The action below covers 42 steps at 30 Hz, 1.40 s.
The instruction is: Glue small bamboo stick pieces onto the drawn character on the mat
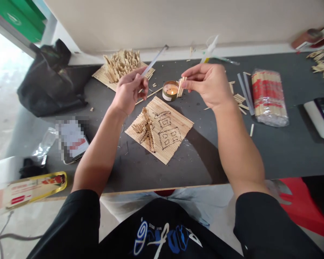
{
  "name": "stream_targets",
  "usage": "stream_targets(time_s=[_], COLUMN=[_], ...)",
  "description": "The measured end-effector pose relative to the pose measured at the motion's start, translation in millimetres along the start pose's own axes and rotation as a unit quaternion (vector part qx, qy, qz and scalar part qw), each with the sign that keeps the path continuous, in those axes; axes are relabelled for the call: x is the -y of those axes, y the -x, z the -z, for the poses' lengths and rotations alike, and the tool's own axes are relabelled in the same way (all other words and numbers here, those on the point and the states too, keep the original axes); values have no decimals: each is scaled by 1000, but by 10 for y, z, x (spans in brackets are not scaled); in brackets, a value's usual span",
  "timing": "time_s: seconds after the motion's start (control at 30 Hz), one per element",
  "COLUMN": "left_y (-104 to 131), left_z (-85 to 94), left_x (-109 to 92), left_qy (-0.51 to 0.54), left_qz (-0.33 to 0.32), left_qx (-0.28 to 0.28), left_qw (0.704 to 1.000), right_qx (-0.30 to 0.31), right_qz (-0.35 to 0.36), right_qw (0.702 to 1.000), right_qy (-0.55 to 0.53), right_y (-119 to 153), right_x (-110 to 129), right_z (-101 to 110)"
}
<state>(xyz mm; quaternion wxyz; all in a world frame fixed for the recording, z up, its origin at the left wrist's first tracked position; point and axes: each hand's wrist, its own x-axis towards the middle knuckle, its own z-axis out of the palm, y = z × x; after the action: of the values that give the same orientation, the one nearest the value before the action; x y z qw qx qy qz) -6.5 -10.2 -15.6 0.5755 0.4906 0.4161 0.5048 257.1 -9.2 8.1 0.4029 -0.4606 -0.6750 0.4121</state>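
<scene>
Black shirt [162, 212] — right fingers [196, 69] pinched round short sticks [180, 90]

The head camera looks forward and down at the nearby tabletop [272, 154].

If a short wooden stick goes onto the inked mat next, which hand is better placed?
Probably the right hand: it pinches short wooden sticks beside the lit candle, near the inked mat. The left hand is also close, but holds a translucent stick.
</scene>
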Motion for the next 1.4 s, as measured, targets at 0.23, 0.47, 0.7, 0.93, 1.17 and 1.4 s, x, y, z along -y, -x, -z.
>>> stream_targets(time_s=[0.23,0.47,0.7,0.93,1.17,1.4], left_y=[118,241,339,311,285,296], left_z=[-174,-345,-446,-411,-319,-393], left_x=[-192,-324,-330,-321,-320,-311], left_qy=[9,-6,-68,-136,-157,-154], left_qz=[27,125,51,30,-10,-29], left_qx=[33,37,81,35,20,45], left_qw=[999,991,993,990,987,987], right_qx=[45,29,-18,-25,-116,-118], right_qz=[-71,-51,11,40,67,61], right_qw=[996,998,996,991,977,952], right_qy=[-21,-34,-84,-126,-168,-274], right_y=[64,129,167,152,106,56], right_x=[103,227,263,229,285,168], right_z=[-275,-370,-480,-459,-285,-215])
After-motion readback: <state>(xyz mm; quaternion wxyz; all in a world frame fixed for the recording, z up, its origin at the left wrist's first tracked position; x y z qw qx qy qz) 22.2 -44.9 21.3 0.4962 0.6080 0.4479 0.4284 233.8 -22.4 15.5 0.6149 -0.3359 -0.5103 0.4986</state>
